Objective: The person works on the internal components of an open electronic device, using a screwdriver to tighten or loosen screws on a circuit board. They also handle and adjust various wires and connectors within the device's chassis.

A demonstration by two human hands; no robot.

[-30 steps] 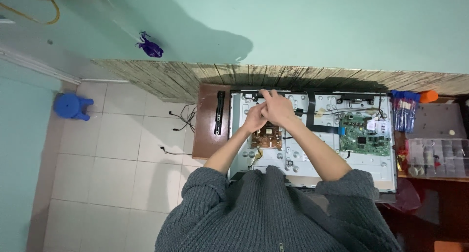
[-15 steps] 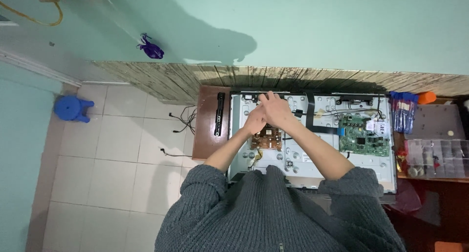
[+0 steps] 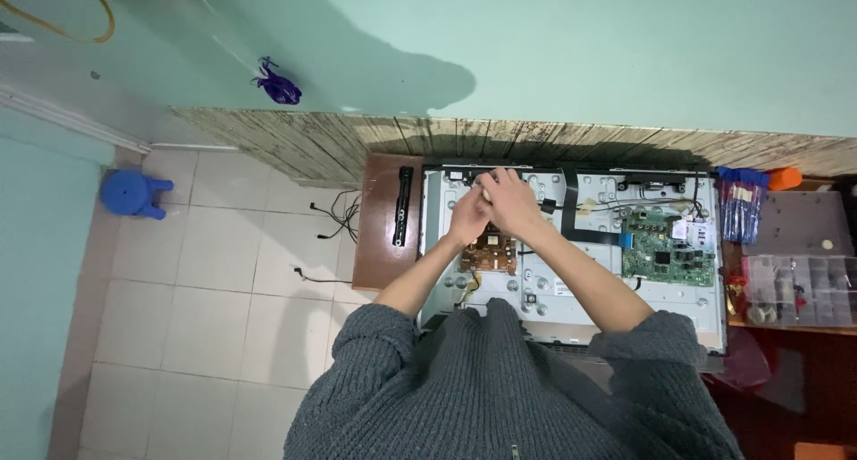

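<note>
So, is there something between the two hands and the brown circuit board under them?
Nothing visible. The left hand and right hand are together directly above the brown circuit board on the open metal panel. Whether they touch it cannot be told.

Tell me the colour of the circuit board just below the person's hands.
Brownish-orange: the small rectangular circuit board on the grey metal panel, clearest in the head view.

Opened flat-screen chassis point(image 3: 625, 290) on the table

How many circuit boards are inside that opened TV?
2: a brown board just below the hands, and a green board to the right. Hands and arms may hide others.
</note>
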